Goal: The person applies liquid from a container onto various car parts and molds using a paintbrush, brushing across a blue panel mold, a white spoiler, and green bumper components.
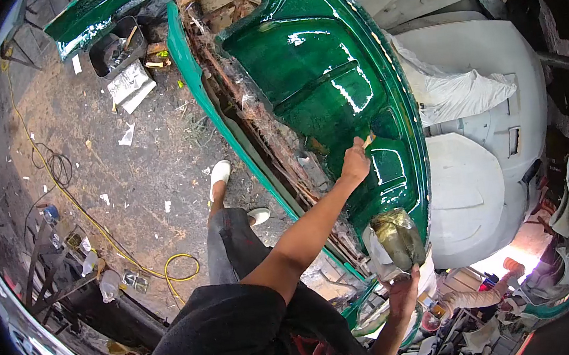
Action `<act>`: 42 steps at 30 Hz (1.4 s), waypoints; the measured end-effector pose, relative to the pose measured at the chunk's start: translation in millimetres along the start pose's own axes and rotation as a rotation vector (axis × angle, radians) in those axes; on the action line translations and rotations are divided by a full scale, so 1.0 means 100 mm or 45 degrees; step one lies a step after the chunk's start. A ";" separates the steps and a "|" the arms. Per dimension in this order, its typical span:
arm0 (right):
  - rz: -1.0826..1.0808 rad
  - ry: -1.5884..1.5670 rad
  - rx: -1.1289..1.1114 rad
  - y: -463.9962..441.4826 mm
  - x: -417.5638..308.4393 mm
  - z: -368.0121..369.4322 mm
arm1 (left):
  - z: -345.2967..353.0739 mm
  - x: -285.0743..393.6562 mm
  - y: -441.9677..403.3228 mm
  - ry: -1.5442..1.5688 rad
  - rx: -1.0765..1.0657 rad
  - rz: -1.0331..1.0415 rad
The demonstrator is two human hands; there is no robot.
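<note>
My left hand (pixel 356 162) reaches over a large green mold (pixel 315 70) and is closed around the pale handle of a brush (pixel 369 141). The brush's dark end lies against the wet, glossy green surface, where its outline is hard to make out. My right hand (pixel 404 290) grips the lower side of a container (pixel 396 235), translucent and smeared with yellowish-olive material. This container is held above the near end of the mold. What it holds inside cannot be told clearly.
Rough, fibrous edging (pixel 257 118) runs along the mold's left side. Pale grey panels (pixel 479 185) and plastic sheeting (pixel 459 93) lie to the right. A black tub (pixel 117 53) stands on the littered floor, and a yellow hose (pixel 83 205) crosses it at left.
</note>
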State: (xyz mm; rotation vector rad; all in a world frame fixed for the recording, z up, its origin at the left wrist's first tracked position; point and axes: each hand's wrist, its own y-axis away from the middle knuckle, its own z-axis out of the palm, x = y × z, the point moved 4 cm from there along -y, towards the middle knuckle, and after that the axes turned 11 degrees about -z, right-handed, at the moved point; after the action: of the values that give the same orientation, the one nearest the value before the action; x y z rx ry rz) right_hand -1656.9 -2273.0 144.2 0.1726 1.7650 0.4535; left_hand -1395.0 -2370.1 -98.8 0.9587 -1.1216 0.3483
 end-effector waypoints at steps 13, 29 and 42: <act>-0.034 0.004 -0.121 -0.17 -0.29 -0.08 | -0.08 0.03 0.04 0.080 0.031 -0.104; 0.056 0.124 -0.117 -0.29 -0.27 0.29 | -0.14 0.19 -0.09 0.139 -0.041 -0.104; 0.097 0.182 -0.052 -0.43 -0.25 0.29 | -0.23 0.25 -0.19 0.035 -0.161 -0.273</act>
State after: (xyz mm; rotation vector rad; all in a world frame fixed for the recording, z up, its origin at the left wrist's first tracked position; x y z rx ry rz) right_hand -1617.0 -2315.3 144.5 0.1831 1.8925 0.5684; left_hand -1357.4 -2368.0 -88.0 0.9486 -0.9935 0.1147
